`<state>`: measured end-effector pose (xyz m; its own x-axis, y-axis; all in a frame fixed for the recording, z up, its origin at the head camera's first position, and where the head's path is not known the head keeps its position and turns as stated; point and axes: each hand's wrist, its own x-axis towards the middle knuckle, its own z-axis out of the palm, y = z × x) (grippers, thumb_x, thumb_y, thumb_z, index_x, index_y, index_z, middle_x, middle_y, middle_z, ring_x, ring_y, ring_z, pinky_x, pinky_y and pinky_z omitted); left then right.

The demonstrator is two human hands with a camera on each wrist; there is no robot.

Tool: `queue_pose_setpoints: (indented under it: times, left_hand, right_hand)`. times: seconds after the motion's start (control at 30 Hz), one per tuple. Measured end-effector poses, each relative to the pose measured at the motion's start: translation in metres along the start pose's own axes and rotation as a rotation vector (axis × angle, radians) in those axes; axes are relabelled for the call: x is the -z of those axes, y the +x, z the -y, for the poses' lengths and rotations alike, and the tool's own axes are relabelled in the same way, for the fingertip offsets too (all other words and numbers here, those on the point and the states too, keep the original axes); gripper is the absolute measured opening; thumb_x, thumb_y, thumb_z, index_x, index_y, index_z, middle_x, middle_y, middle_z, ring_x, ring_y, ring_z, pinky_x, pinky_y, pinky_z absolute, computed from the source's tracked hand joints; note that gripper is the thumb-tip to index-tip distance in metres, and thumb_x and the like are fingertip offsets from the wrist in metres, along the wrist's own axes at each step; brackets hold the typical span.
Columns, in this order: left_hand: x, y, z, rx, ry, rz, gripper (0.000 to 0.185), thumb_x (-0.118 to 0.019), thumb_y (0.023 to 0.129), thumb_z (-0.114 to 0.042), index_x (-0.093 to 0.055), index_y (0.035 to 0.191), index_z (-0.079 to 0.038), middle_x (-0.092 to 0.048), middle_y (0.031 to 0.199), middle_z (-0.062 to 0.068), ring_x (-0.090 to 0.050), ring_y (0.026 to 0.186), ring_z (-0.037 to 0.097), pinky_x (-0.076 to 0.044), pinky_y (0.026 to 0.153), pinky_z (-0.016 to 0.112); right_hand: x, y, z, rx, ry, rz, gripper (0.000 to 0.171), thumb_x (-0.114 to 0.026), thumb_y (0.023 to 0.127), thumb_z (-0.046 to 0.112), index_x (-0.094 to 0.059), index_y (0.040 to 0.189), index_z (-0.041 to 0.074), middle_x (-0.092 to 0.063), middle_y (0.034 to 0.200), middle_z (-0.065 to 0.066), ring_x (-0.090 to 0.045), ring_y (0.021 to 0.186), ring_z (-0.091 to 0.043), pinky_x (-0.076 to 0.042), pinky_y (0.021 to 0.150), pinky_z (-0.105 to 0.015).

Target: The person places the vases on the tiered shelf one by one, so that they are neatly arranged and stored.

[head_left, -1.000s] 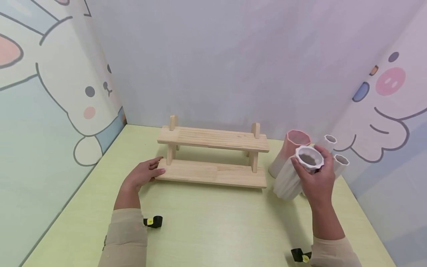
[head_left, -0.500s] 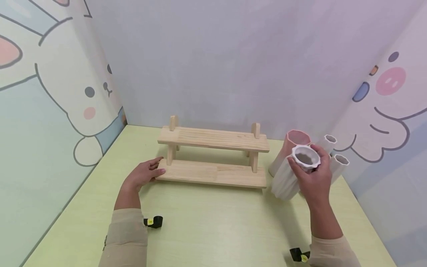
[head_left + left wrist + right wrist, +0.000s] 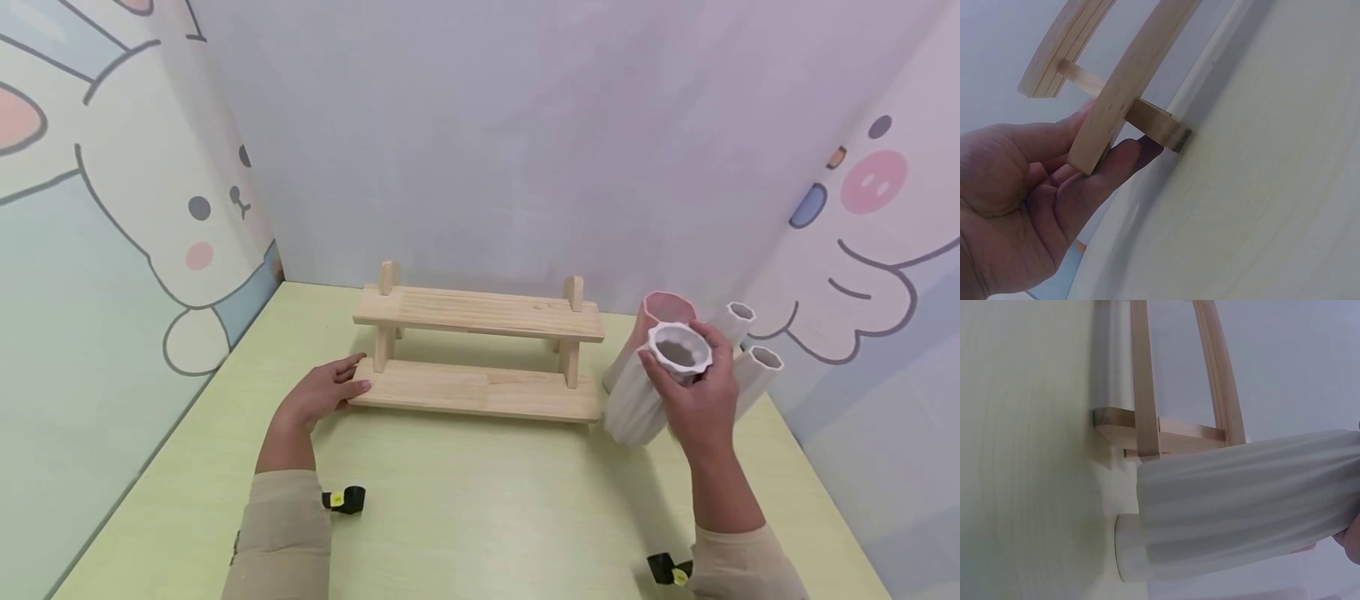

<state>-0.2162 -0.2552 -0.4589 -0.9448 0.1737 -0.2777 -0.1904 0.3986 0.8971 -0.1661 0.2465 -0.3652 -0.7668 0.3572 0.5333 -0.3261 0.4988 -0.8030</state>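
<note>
A two-tier pale wooden shelf (image 3: 480, 392) stands on the table. My left hand (image 3: 318, 395) holds the left end of its lower board, thumb on top and fingers underneath, as the left wrist view shows of the board end (image 3: 1100, 134). Over at the right, my right hand (image 3: 708, 404) grips a white fluted vase (image 3: 633, 408) just below its scalloped rim. That vase leans, its mouth toward the right. In the right wrist view its base (image 3: 1142, 519) is raised off the table surface, overlapping another vase (image 3: 1127, 550) behind it.
A pink-and-white vase (image 3: 626, 358) stands close behind the held one, right of the shelf. Two slimmer white vases (image 3: 756, 375) are farther right, partly hidden by my right hand. A plain wall (image 3: 480, 150) rises behind the shelf, with cartoon-printed walls on both sides.
My right hand has moved slightly left with the white vase, bringing it nearer the shelf's right end. My left hand and the shelf stay where they were.
</note>
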Motion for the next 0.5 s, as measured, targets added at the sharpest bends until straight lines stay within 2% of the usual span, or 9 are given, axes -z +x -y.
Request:
queue_pose_setpoints:
  times: [0.5]
  left_hand:
    - [0.0008,0.0044,0.002,0.01,-0.003,-0.01,0.075,-0.066,0.086,-0.034,-0.025,0.148,-0.019,-0.024,0.149,0.013,-0.046,0.121,0.026,-0.048,0.085,0.034]
  right_hand:
    - [-0.0037,0.0008,0.009,0.043,0.017,0.001,0.071,-0.083,0.068,0.011,-0.048,0.13,0.017,-0.056,0.103,-0.001,-0.052,0.092,-0.012,-0.041,0.075,-0.017]
